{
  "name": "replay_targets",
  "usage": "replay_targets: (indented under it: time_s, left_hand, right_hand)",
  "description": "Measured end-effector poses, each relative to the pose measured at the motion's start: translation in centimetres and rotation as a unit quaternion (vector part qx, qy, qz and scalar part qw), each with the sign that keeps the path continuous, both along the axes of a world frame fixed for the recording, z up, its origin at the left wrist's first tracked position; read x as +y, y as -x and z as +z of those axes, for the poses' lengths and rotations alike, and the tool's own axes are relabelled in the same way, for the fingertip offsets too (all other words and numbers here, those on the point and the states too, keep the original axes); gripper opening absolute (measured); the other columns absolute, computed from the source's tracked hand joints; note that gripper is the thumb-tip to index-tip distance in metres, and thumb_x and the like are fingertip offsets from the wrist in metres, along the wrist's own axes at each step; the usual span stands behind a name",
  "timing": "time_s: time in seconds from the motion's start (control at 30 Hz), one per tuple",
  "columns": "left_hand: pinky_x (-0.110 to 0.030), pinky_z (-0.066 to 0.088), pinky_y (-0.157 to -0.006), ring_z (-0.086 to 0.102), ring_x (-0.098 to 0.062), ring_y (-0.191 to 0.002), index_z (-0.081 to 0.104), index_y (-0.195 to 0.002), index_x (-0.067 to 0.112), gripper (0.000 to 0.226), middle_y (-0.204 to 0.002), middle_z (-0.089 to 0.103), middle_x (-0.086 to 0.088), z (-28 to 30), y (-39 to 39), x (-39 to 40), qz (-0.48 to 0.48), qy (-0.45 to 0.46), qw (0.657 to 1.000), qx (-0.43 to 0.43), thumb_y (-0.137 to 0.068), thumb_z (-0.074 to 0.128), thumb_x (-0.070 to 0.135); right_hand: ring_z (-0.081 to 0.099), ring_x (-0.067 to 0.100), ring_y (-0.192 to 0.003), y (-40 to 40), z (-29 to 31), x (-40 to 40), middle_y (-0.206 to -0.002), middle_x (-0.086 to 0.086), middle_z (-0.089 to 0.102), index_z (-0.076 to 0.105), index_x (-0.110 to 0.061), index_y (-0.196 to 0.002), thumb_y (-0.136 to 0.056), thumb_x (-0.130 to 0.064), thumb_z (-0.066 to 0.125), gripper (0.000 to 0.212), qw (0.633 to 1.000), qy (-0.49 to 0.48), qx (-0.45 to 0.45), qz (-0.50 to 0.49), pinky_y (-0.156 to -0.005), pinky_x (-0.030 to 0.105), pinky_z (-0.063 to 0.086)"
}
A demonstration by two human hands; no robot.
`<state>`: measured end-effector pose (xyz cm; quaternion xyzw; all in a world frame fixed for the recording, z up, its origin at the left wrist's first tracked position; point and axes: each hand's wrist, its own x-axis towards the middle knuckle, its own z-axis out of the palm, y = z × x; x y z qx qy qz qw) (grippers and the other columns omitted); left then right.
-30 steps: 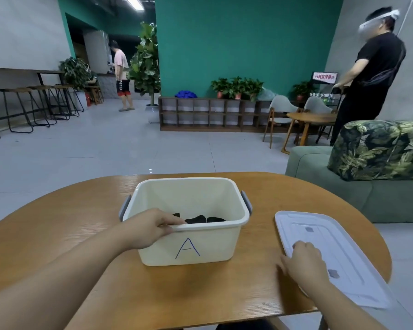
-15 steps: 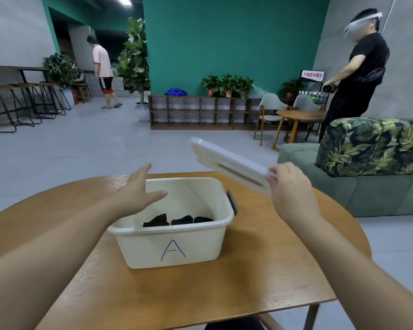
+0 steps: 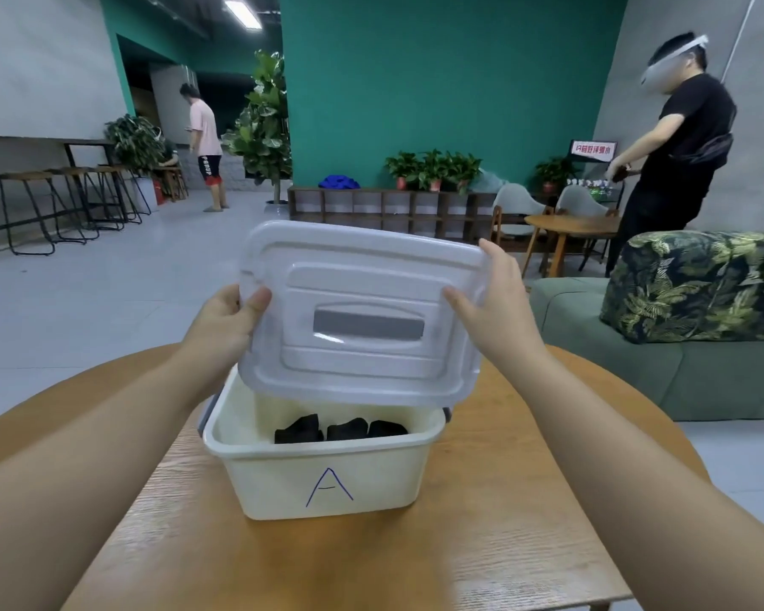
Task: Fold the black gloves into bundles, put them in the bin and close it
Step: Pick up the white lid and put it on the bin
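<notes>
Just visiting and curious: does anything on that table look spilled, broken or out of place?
Nothing stands out. The bin sits upright with three black glove bundles inside; both hands hold the lid tilted above it, not yet on.

The lid (image 3: 362,315) I hold up hides the back of the bin (image 3: 323,474) and all but the near ends of the gloves (image 3: 340,429). My fingers go behind its edges; only my thumbs show. The table (image 3: 503,544) and my forearms are cut off by the bottom edge. The red sign (image 3: 593,149) is too small to read.
</notes>
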<state>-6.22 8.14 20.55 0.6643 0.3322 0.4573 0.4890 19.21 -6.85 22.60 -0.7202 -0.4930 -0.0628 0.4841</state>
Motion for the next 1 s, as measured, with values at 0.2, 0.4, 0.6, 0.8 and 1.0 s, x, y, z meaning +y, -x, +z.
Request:
replay_targets:
  time_s: [0.2, 0.4, 0.6, 0.8, 1.0]
  left_hand:
    - [-0.037, 0.053, -0.073, 0.064, -0.029, -0.079, 0.061, -0.101, 0.003, 0.025, -0.101, 0.066, -0.021, -2.8, 0.3, 2.4, 0.076, 0.061, 0.992, 0.085, -0.09, 0.059, 0.025]
    - [-0.037, 0.049, -0.075, 0.062, -0.023, -0.08, 0.064, -0.069, 0.026, 0.016, -0.079, 0.068, 0.003, -6.3, 1.8, 3.1, 0.118, 0.006, 0.963, 0.244, -0.084, 0.062, 0.024]
    - [-0.032, 0.04, -0.071, 0.058, -0.025, -0.09, 0.063, -0.105, 0.009, 0.025, -0.105, 0.067, -0.01, -8.7, 2.4, 4.0, 0.123, 0.033, 0.951, 0.283, -0.088, 0.057, 0.027]
    - [-0.031, 0.042, -0.06, 0.056, -0.028, -0.073, 0.057, -0.097, -0.002, 0.043, -0.076, 0.058, -0.009, -7.7, 2.3, 4.0, 0.122, 0.198, 0.934, 0.27, -0.084, 0.063, 0.039]
    - [-0.027, 0.025, -0.047, 0.041, -0.023, -0.049, 0.044, -0.051, 0.006, 0.05, -0.051, 0.044, -0.007, -7.2, 2.4, 4.1, 0.166, 0.039, 0.895, 0.412, -0.083, 0.063, 0.038]
  right_hand:
    - [0.05, 0.021, -0.115, 0.8, -5.3, 2.0, -0.135, 0.001, 0.048, 0.029, -0.017, -0.141, -0.089, -0.031, 0.06, 0.062, 0.964, 0.081, 0.247, 0.045, -0.082, 0.032, 0.042]
    - [0.057, 0.02, -0.104, 1.3, -9.2, 3.5, -0.122, 0.003, 0.06, 0.05, -0.015, -0.125, -0.093, -0.024, 0.049, 0.033, 0.948, 0.139, 0.283, 0.047, -0.08, 0.034, 0.049]
    - [0.054, 0.024, -0.116, 1.2, -9.6, 5.0, -0.132, 0.003, 0.057, 0.05, -0.018, -0.13, -0.095, -0.028, 0.047, 0.036, 0.94, 0.2, 0.269, 0.059, -0.096, 0.036, 0.045]
    - [0.055, 0.03, -0.114, 0.7, -9.5, 5.6, -0.13, 0.012, 0.054, 0.038, -0.003, -0.138, -0.085, -0.047, 0.06, 0.072, 0.892, 0.262, 0.368, -0.015, -0.089, 0.037, 0.046]
    - [0.056, 0.027, -0.087, 0.6, -9.7, 6.2, -0.1, 0.008, 0.06, 0.055, -0.004, -0.105, -0.087, -0.042, 0.059, 0.042, 0.933, 0.265, 0.236, -0.06, -0.066, 0.031, 0.044]
